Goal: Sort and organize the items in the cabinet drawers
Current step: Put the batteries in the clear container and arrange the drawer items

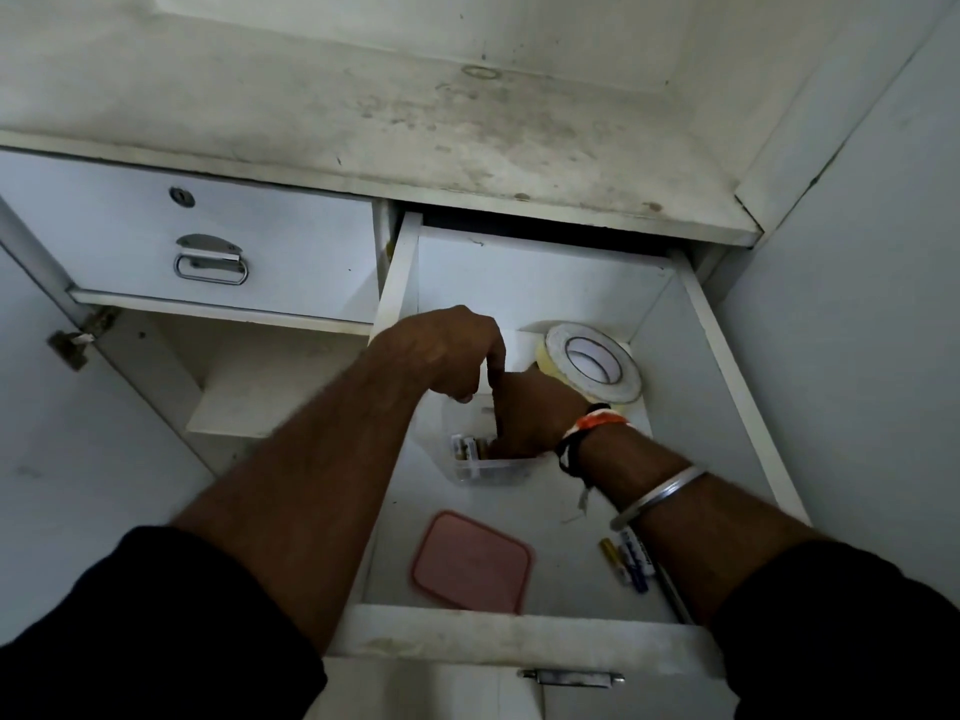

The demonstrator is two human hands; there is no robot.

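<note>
At the drawer's [727,387] middle, the clear container [488,472] is entered by the right hand [530,413], grip hidden; the left hand [447,350] is held above, index finger down, grasp unclear.

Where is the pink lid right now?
Head view: the pink lid lies flat on the floor of the open right-hand drawer, near its front wall, nearer the camera than the clear container and left of the loose batteries.

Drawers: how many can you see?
2. A shut drawer on the left, and an open drawer on the right. Others may be hidden below.
</note>
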